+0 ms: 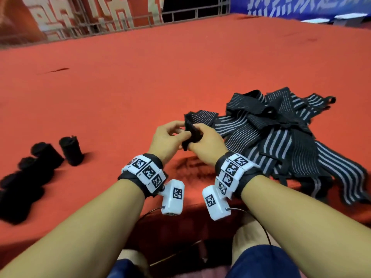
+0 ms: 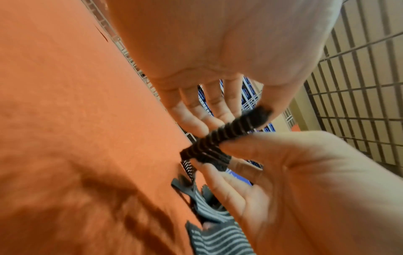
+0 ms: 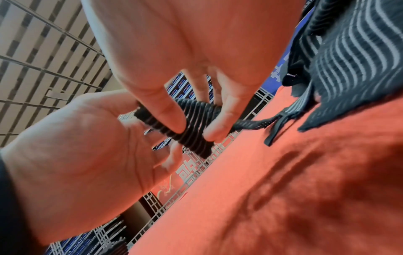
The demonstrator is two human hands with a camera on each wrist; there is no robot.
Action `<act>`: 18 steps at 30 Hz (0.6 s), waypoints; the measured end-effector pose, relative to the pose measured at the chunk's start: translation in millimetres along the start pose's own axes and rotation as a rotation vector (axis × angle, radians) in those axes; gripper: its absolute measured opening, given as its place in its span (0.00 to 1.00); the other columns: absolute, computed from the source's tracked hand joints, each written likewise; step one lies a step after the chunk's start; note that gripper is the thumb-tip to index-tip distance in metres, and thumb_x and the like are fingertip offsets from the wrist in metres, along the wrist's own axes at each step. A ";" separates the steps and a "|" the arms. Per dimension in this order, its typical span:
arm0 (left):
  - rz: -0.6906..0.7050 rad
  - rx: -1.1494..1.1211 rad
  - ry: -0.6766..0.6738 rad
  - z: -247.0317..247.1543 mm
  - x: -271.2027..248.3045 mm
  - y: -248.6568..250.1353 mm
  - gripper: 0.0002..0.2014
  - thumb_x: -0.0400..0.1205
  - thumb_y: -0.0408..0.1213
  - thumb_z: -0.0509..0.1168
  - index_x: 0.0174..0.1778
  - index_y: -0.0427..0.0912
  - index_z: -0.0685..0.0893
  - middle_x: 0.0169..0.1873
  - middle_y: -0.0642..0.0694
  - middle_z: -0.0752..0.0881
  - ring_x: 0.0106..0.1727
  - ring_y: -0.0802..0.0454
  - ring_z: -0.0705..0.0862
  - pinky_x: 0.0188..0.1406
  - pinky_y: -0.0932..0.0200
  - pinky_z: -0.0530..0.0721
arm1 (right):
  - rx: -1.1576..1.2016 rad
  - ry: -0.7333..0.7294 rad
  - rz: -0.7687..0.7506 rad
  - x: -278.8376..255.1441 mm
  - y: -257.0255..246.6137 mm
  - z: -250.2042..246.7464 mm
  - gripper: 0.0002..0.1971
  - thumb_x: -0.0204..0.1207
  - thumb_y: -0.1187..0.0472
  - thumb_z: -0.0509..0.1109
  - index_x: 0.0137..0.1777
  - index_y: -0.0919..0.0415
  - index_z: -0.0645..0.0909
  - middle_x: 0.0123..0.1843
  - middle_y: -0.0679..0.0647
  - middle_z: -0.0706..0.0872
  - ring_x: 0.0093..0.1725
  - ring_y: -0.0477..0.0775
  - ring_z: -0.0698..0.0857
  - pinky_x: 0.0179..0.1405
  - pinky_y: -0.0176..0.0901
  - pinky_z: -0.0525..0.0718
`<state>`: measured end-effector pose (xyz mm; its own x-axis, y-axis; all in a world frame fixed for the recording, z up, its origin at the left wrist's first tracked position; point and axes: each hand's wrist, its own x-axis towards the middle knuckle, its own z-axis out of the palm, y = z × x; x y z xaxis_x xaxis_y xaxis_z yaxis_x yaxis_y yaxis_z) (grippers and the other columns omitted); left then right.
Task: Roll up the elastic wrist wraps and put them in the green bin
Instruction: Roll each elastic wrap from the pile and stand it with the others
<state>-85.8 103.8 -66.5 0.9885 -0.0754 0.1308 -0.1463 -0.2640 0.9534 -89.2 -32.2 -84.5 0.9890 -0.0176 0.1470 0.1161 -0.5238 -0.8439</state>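
A black wrap with thin grey stripes (image 1: 191,131) is held up in the middle of the head view, just above the red table (image 1: 140,77). It is pinched by both hands. The left hand (image 1: 166,139) is seen on the left of the wrap, with its thumb and fingers (image 2: 196,119) closed on the started roll. The right hand (image 1: 206,145) is seen on the right, and its thumb and fingers (image 3: 220,119) are clamped on the same roll. In the right wrist view the roll (image 3: 191,124) is seen small and tight between the two hands, and a loose tail of it is seen running off to the right side of the frame. That tail is laid toward a pile of unrolled striped wraps (image 1: 285,137), which is spread over the table at the right of the head view. At the left edge of the head view, a row of finished black rolls (image 1: 40,157) is set on the table, well apart from the hands. One of them (image 1: 71,150) is stood upright and the others are laid on their sides. White marker bands (image 1: 146,171) are worn on both wrists. A metal fence (image 1: 100,15) and red and blue banners are seen along the top of the head view, behind the table. The green bin cannot be seen in any view.
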 end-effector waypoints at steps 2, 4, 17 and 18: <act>0.041 -0.046 -0.007 -15.4 -6.4 1.7 0.17 0.80 0.22 0.70 0.60 0.46 0.87 0.42 0.46 0.86 0.39 0.58 0.85 0.39 0.58 0.86 | 0.038 0.063 -0.003 -0.6 -6.8 5.7 0.28 0.69 0.59 0.79 0.71 0.56 0.81 0.64 0.55 0.87 0.63 0.56 0.85 0.62 0.46 0.80; 0.067 -0.079 0.039 -31.2 -10.6 2.4 0.21 0.79 0.18 0.68 0.65 0.42 0.84 0.42 0.45 0.88 0.39 0.61 0.86 0.38 0.64 0.84 | 0.104 0.113 -0.025 -4.1 -16.7 11.8 0.31 0.66 0.57 0.77 0.72 0.52 0.78 0.64 0.52 0.85 0.60 0.58 0.87 0.65 0.56 0.83; 0.194 -0.251 0.408 -100.3 -33.8 28.8 0.13 0.79 0.22 0.68 0.38 0.44 0.91 0.57 0.47 0.88 0.55 0.55 0.88 0.45 0.57 0.88 | 0.373 -0.007 -0.429 -25.5 -82.7 27.0 0.24 0.65 0.80 0.72 0.52 0.52 0.88 0.56 0.53 0.89 0.52 0.42 0.88 0.43 0.37 0.84; 0.209 -0.305 0.378 -102.0 -36.9 36.3 0.13 0.81 0.20 0.65 0.39 0.40 0.90 0.51 0.43 0.89 0.47 0.56 0.88 0.41 0.59 0.87 | 0.369 0.036 -0.434 -25.5 -86.8 26.9 0.21 0.68 0.77 0.75 0.50 0.49 0.88 0.51 0.49 0.91 0.49 0.42 0.88 0.46 0.43 0.87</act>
<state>-123.8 195.1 -8.9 0.8919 0.2705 0.3623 -0.3802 0.0152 0.9248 -122.0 36.6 -28.9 0.8404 0.1003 0.5326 0.5420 -0.1574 -0.8255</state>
